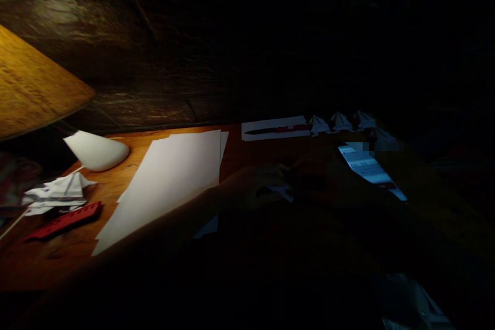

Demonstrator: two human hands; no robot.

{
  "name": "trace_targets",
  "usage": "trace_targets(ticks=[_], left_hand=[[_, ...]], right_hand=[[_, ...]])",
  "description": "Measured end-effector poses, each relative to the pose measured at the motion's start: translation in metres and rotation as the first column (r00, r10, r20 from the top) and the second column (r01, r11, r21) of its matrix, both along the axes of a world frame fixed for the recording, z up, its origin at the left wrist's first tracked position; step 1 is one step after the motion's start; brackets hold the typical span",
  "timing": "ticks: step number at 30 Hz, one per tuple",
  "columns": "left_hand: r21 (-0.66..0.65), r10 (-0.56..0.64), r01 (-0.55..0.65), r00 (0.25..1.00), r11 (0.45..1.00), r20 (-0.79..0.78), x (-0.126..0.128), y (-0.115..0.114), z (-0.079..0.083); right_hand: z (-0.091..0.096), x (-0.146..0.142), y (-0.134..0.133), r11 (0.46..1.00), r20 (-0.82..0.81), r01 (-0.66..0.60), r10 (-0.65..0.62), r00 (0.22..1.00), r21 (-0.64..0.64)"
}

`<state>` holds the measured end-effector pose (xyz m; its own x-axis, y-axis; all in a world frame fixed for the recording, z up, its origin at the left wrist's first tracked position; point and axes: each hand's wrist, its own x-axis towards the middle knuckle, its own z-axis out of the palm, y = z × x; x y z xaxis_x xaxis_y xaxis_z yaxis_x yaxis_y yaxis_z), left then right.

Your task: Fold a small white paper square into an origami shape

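The fingers of the left hand (251,185) and the right hand (317,180) met over a small white paper (281,192) in the middle of the frame. It was too dark to tell if the fingers pinched the paper or just lay on it. The paper sat on the wooden table (127,140), between the two hands. Just right of the right hand lay a lit phone (371,169). Left of the left hand lay big white sheets (174,180). Above the hands was a paper strip (274,128) with a dark, long thing on it, and beside it a row of folded paper shapes (340,121). At the far left were a folded white paper (58,191), a red piece (65,220), a white rounded thing (96,150) and an orange lampshade (31,87).
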<state>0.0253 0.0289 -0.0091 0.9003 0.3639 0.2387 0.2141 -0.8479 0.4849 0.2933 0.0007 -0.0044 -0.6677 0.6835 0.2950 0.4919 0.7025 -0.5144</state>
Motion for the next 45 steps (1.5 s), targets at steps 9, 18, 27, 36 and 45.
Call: trace_targets(ticks=[9, 18, 27, 36, 45], left_hand=[[0.023, 0.021, -0.022, 1.0, 1.0, 0.023, 0.004, -0.002, 0.0], [0.13, -0.041, 0.036, 0.999, 0.991, 0.032, 0.002, -0.005, 0.004], [0.126, 0.001, 0.002, 1.0, 0.992, -0.025, 0.005, -0.012, 0.007], [0.117, 0.047, -0.038, 0.996, 0.992, -0.078, 0.008, -0.012, 0.007], [0.107, 0.048, -0.04, 0.996, 0.993, -0.072, 0.008, -0.01, 0.003]], right_hand=[[-0.007, -0.014, -0.011, 0.999, 0.087, -0.032, 0.034, 0.996, -0.021], [0.006, -0.015, -0.014, 0.999, 0.053, -0.024, 0.025, 0.998, -0.034], [0.01, -0.021, -0.023, 0.995, 0.118, 0.035, -0.045, 0.992, 0.093], [0.012, -0.021, -0.024, 0.993, 0.114, 0.012, -0.025, 0.993, 0.118], [0.003, -0.02, -0.024, 0.993, 0.1, 0.014, -0.025, 0.995, 0.114]])
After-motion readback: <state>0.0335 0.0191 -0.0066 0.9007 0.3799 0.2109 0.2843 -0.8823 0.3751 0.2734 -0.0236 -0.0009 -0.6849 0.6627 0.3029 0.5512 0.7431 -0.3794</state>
